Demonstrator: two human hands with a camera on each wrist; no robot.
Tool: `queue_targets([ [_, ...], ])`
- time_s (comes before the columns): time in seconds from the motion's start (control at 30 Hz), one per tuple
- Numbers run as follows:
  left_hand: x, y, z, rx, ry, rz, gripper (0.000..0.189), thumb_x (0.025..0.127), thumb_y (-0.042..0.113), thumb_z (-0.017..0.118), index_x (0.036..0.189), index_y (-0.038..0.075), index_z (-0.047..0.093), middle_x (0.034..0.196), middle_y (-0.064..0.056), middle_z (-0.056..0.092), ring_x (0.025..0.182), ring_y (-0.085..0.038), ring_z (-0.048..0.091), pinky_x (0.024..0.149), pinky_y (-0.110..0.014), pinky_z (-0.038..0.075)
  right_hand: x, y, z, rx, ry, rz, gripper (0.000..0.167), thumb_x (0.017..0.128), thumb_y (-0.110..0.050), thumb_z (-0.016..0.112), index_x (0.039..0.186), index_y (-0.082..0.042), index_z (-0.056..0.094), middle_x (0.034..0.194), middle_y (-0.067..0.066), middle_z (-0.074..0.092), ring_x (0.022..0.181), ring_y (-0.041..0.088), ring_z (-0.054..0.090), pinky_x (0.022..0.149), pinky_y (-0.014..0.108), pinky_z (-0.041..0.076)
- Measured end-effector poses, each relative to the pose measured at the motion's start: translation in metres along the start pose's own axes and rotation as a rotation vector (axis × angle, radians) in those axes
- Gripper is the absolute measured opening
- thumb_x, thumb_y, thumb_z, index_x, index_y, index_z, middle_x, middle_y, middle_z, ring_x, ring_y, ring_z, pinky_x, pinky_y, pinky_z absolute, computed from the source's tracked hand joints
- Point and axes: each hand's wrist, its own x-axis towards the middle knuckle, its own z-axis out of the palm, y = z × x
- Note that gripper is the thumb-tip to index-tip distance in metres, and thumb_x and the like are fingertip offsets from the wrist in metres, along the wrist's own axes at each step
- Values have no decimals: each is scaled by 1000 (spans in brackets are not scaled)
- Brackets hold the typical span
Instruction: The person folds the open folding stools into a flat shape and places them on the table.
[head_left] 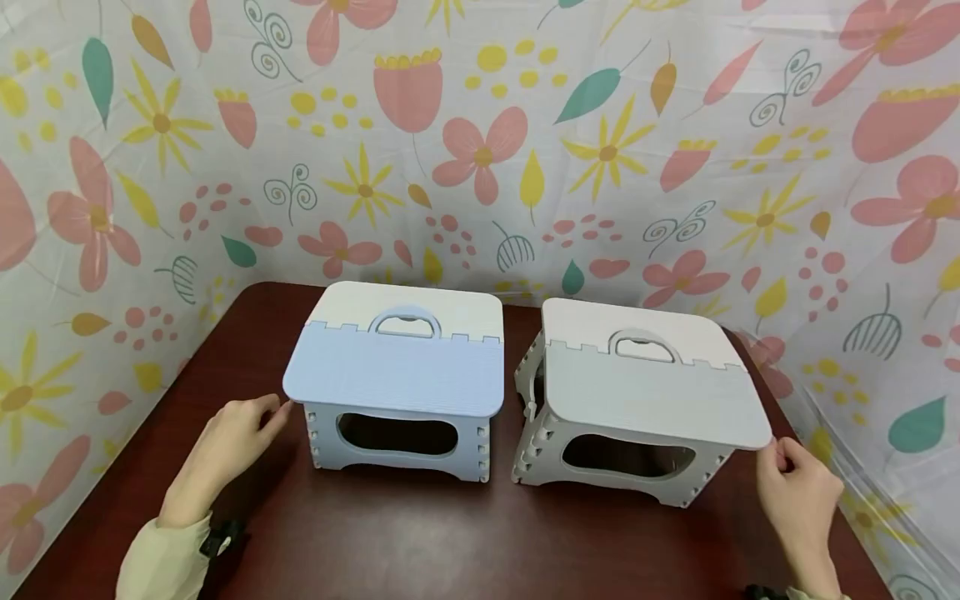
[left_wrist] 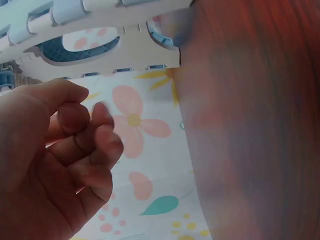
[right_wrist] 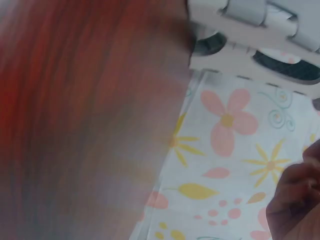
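Two folding step stools stand unfolded side by side. The left one, a blue and white folding stool (head_left: 405,375), has a carry handle across the middle of its top. My left hand (head_left: 236,446) is beside its left front corner, with fingers loosely curled and nothing held, as the left wrist view of the hand (left_wrist: 70,155) shows. The grey and white folding stool (head_left: 652,387) stands at a slight angle. By its right front corner is my right hand (head_left: 798,492), loosely curled; no held thing shows. In the right wrist view only part of that hand (right_wrist: 297,200) appears.
Both stools stand on a dark red-brown wooden table (head_left: 390,533), with a narrow gap between them. A white cloth (head_left: 480,225) printed with flowers and leaves hangs behind the table and along its sides.
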Motion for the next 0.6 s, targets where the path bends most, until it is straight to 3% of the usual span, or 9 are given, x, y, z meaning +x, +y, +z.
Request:
queue_targets([
  [0.13,-4,4,0,-13,28,-9,41,94,12,60,60,17,38,55,10,22,49,0,19,46,-20,19,-3,-9,-4,58,43,51,48,86,-10,53,45,-14,29,41,-22,19,41,-7,13,41,23,11],
  [0.37,-11,7,1,-11,80,-5,46,92,12,61,58,16,32,57,12,17,52,2,12,47,-19,15,-12,-25,-7,105,46,123,49,84,-8,54,43,-11,28,37,-15,20,39,-4,11,42,25,10],
  [0.6,-13,11,0,-36,76,-20,45,93,12,61,59,16,33,57,11,19,51,1,14,47,-19,15,-21,-37,-7,217,92,162,52,86,-3,54,42,-11,26,37,-17,19,38,0,12,38,21,8],
])
